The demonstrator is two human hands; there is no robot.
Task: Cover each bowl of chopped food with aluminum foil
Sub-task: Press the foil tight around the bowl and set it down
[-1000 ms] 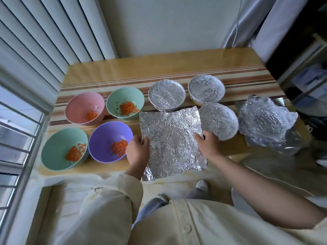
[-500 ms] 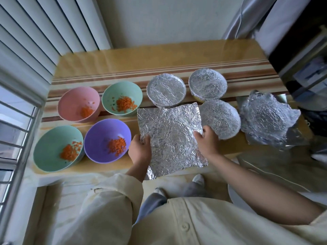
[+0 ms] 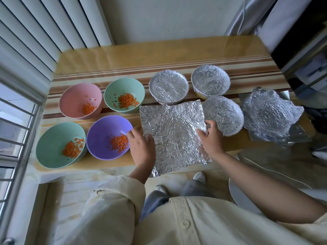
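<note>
Both hands are on the foil sheet [image 3: 174, 137], which lies crinkled and spread flat on the table [image 3: 159, 52], its near corner poking past the table's edge. The left hand [image 3: 142, 149] grips the sheet's left edge, thumb on top; the fingers beneath are hidden. The right hand [image 3: 211, 138] pinches the right edge between thumb and fingertips.

Just left of the sheet sits the purple bowl [image 3: 106, 137], uncovered, with chopped orange food [image 3: 119, 143] inside. Further left is the near green bowl [image 3: 58, 144], and beyond those the pink bowl [image 3: 77, 101] and far green bowl [image 3: 123, 96], all open.

At the sheet's right edge is a wrapped bowl [image 3: 223, 115]. Beyond the sheet stand the middle wrapped bowl [image 3: 169, 86] and the far wrapped bowl [image 3: 210, 82]. Well right of the sheet lies a crumpled foil pile [image 3: 270, 114].
</note>
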